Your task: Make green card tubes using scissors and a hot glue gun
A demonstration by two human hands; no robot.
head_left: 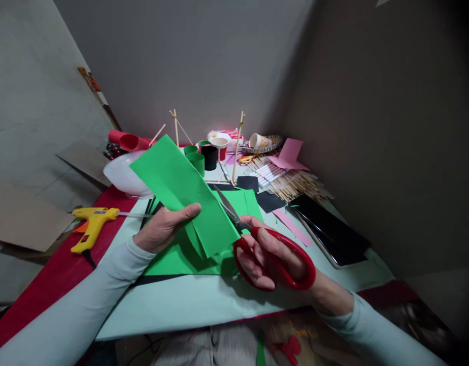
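Note:
My left hand [164, 227] grips a folded sheet of green paper [181, 190], its thumb lying on top and the fingers hidden beneath. In my right hand [270, 249] are scissors [306, 264] with red handles; thumb and fingers pass through the loops. The metal blades are parted and lie at the right edge of the held sheet, near its lower corner. Below both hands, more green paper sheets [169, 262] lie flat on the table, over some black paper.
A yellow glue gun [95, 226] lies at the left beside a white bowl [127, 173]. Green paper rings [196, 163], cups and a stick frame [238, 147] stand behind. To the right are wooden sticks [303, 187], markers [270, 173] and a black, glossy flat object [328, 226].

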